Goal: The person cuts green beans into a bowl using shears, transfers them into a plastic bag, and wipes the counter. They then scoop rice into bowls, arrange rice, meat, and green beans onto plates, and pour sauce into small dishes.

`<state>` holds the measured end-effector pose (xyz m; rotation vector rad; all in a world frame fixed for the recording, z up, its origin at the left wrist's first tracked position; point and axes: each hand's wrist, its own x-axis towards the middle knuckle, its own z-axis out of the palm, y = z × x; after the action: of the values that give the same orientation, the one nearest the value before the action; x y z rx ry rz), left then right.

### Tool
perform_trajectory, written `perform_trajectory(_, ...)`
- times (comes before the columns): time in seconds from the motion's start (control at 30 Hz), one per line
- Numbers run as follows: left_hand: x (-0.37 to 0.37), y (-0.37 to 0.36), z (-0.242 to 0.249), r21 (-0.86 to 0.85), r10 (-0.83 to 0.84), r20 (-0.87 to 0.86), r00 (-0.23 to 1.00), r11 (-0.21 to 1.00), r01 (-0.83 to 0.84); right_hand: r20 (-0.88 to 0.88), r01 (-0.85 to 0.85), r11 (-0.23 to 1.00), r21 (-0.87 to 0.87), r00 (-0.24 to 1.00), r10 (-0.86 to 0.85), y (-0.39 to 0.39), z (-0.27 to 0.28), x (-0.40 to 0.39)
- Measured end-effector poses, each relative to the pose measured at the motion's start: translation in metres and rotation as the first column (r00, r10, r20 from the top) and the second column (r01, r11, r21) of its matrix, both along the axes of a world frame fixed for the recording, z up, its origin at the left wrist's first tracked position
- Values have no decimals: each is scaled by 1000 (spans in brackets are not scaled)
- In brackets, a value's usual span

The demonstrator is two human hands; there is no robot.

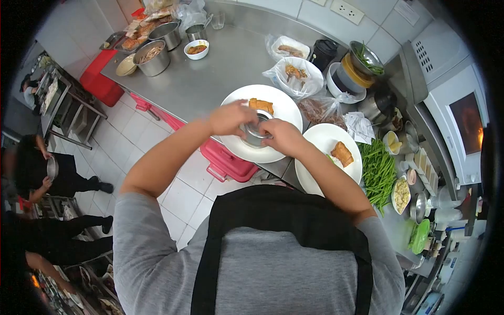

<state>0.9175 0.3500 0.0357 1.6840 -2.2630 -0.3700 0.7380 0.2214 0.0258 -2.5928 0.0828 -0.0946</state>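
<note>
Both hands are over a large white plate (233, 100) on the steel counter. Between them is a small round metal cup (255, 137); whether it has a bottom cannot be made out. My left hand (231, 119) curls its fingers around the cup's left side. On the opposite side, my right hand (283, 136) pinches the rim with thumb and fingers. A golden-brown fried piece of food (261, 105) lies on the plate just beyond the cup. Close to my right forearm, a second white plate (315, 137) carries a similar fried piece (343, 154).
Green beans (379, 170) are piled right of the plates, near a dish of chopped pale food (401, 195). Bagged bowls (297, 77) stand behind. Steel pots (152, 59) sit at the far left of the counter (231, 58). A co-worker (52, 170) holds a metal bowl.
</note>
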Motion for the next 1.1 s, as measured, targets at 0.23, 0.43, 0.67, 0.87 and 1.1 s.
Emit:
perform_trajectory(0.23, -18, 8, 40, 41, 329, -37, 944, 944, -327, 216, 137, 660, 739, 880, -424, -21, 37, -58)
perform_trajectory(0.43, -64, -23, 6, 199, 393, 325, 860, 861, -469, 41, -35, 22, 999, 767, -640, -33, 12, -104)
perform_trajectory(0.67, -66, -30, 3, 212, 357, 397, 846, 861, -463, -284, 181, -219, 959, 632, -721, -17, -11, -110)
perform_trajectory(0.87, -60, -36, 6, 301, 278, 411, 868, 857, -418, -344, 308, -188, 933, 603, -720, -14, -19, -104)
perform_trajectory(1.1, -28, -43, 27, 349, 316, -104, 943, 899, -263, -355, 355, -161, 921, 596, -721, -13, -20, -98)
